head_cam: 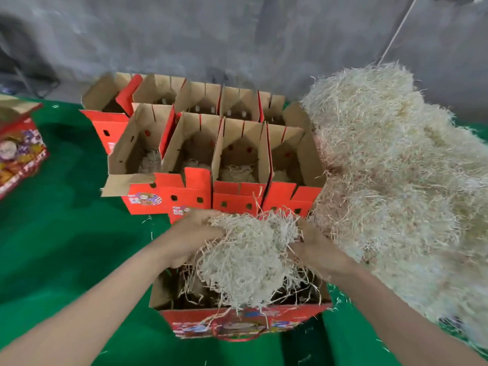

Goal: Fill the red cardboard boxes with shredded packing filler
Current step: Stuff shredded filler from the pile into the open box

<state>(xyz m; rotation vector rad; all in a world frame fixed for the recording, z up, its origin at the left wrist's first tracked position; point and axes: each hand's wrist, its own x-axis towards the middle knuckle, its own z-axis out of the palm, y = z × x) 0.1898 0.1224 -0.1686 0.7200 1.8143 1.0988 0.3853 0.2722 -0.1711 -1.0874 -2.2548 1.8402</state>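
Note:
A wad of pale shredded filler (245,257) hangs between both hands above the nearest open red box (237,323). My left hand (190,239) grips the wad's left side. Gripping its right side is my right hand (314,247), partly buried in strands. Dark space and loose shreds show inside that box below the wad. Behind it stand two rows of open red boxes (200,151); the front row holds some filler at the bottom. A big heap of filler (396,180) lies on the right.
Everything sits on a green cloth surface (66,233). Another red printed box (18,151) lies at the far left edge. A grey wall runs behind the boxes. Stray shreds dot the cloth near the heap.

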